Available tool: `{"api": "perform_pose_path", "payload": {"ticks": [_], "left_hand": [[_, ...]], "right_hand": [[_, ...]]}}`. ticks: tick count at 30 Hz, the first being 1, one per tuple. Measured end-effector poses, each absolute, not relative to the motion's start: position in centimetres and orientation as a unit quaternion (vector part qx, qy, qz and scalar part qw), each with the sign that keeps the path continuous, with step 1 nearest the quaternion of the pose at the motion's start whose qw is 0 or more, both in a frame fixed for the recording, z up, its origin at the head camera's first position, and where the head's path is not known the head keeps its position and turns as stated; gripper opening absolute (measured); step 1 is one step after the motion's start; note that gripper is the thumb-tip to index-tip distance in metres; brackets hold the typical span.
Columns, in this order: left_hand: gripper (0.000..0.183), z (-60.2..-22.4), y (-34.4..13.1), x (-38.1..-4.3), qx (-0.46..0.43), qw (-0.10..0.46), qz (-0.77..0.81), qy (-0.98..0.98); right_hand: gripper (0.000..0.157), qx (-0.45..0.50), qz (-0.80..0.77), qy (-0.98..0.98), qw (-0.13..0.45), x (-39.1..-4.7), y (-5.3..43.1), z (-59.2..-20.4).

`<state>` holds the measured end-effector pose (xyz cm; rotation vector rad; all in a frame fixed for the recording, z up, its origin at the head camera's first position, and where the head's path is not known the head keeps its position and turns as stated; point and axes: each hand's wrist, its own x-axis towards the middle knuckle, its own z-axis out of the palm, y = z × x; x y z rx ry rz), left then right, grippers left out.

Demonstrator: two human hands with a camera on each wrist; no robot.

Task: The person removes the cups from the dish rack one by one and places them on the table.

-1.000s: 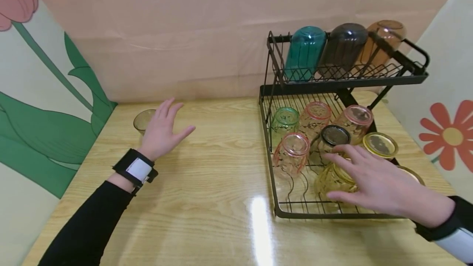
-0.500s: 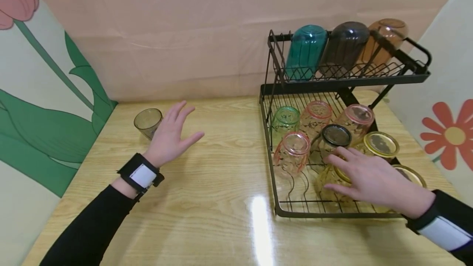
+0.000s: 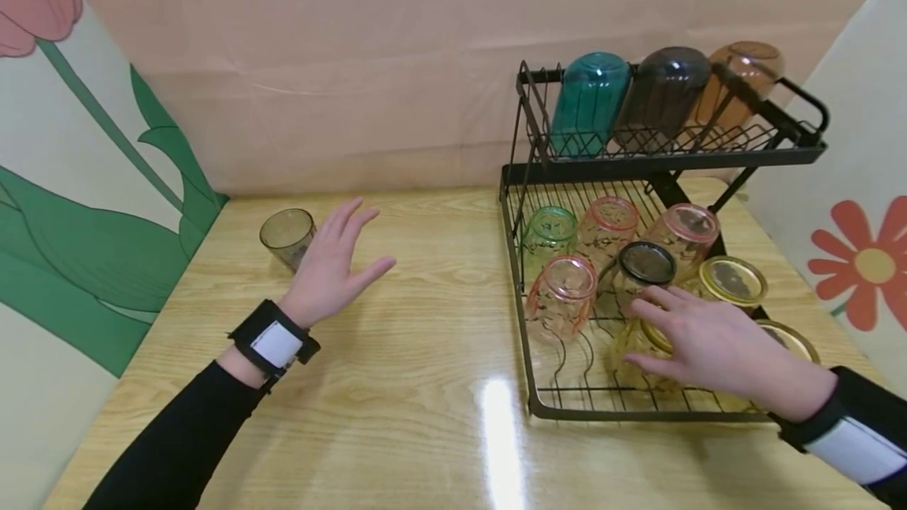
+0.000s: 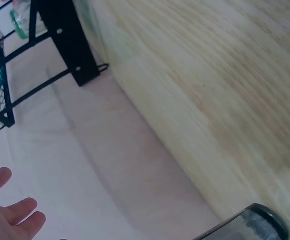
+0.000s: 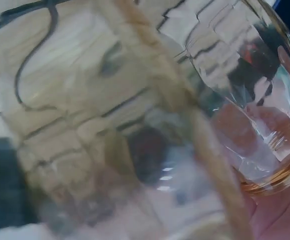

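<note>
Left hand point(image 3: 328, 267): fingers spread
Smoky glass point(image 3: 286, 231): on the worktop point(image 3: 411, 297), just left of that hand
Right hand point(image 3: 716, 345): grips yellow glass point(image 3: 636, 339) beneath it, in the rack point(image 3: 602, 415)

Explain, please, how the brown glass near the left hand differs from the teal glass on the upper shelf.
The brown glass stands mouth up; the teal glass is upside down. The brown glass is on the table, the teal glass on the rack. Both are see-through.
</note>
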<state>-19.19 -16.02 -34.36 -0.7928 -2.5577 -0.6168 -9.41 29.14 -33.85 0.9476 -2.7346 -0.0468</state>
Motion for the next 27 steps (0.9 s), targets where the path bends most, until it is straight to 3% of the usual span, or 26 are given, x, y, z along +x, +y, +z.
{"api": "perform_pose_path", "payload": {"ticks": [12, 27], "left_hand": [[0.068, -35.4, -16.4, -19.1, -0.263, 0.177, -0.238, -0.918], [0.068, -35.6, -16.6, -18.9, -0.247, 0.154, -0.253, -0.923]], "right_hand": [[0.047, 0.361, -0.025, -0.917, 0.168, -9.2, 27.9, -29.7], [0.05, 0.379, -0.048, -0.912, 0.149, -8.9, 26.0, -26.0]]}}
